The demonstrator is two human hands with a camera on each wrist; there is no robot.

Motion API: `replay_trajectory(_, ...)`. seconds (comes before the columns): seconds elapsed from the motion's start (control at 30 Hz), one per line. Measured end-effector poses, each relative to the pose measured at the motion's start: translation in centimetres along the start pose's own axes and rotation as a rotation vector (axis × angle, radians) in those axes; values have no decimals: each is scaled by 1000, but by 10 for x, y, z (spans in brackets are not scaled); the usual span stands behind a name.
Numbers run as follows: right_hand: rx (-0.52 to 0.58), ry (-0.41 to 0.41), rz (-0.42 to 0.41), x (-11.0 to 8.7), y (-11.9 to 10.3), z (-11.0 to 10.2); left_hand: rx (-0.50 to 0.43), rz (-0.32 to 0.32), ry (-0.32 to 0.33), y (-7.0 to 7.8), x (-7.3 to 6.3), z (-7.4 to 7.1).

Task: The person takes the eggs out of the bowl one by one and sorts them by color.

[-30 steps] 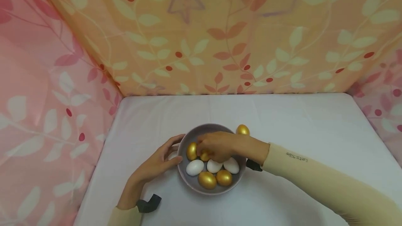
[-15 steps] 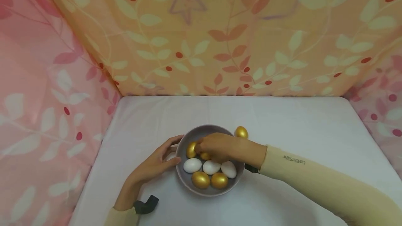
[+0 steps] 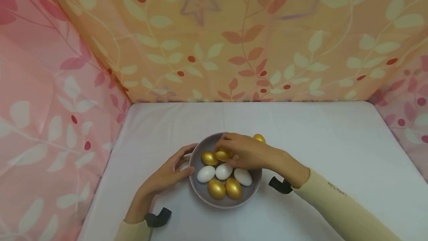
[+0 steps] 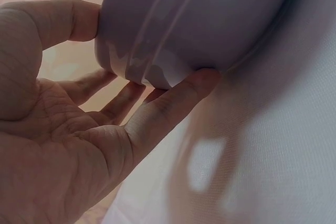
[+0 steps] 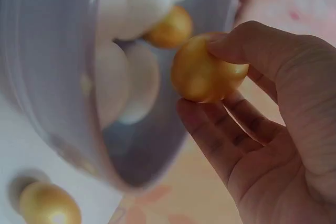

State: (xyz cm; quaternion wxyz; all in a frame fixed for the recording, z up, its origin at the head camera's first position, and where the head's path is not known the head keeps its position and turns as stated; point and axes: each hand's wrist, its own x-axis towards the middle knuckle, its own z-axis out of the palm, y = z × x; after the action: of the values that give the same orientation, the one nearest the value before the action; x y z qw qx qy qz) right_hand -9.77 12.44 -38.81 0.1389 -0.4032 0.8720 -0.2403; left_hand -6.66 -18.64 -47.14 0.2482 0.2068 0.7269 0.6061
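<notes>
Fingers and thumb of our right hand (image 3: 245, 153) pinch a gold egg (image 3: 221, 156) to the hand's left, over the bowl's floor (image 3: 202, 189), just right of a second gold egg (image 3: 209, 158); our left hand (image 3: 166, 176), fingers apart, touches the bowl.

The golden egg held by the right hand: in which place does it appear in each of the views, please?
Head: the held golden egg is below the centre, slightly to the right.
Left wrist: not in it.
Right wrist: above and right of the centre.
Shared landmark: the greyish-purple bowl, visible in all three views.
</notes>
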Motion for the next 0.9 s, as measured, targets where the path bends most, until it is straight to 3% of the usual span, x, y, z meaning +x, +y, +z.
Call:
replay_trajectory(0.4, 299, 447, 106, -48, 24, -10, -21, 16, 1, -4, 0, 3)
replay_trajectory(0.67, 300, 651, 221, -71, 46, 0, -13, 9, 9, -1, -2, -1)
replay_trajectory(0.9, 257, 751, 342, -90, 64, 12, -23, 2, -6, -3, 1, 0)
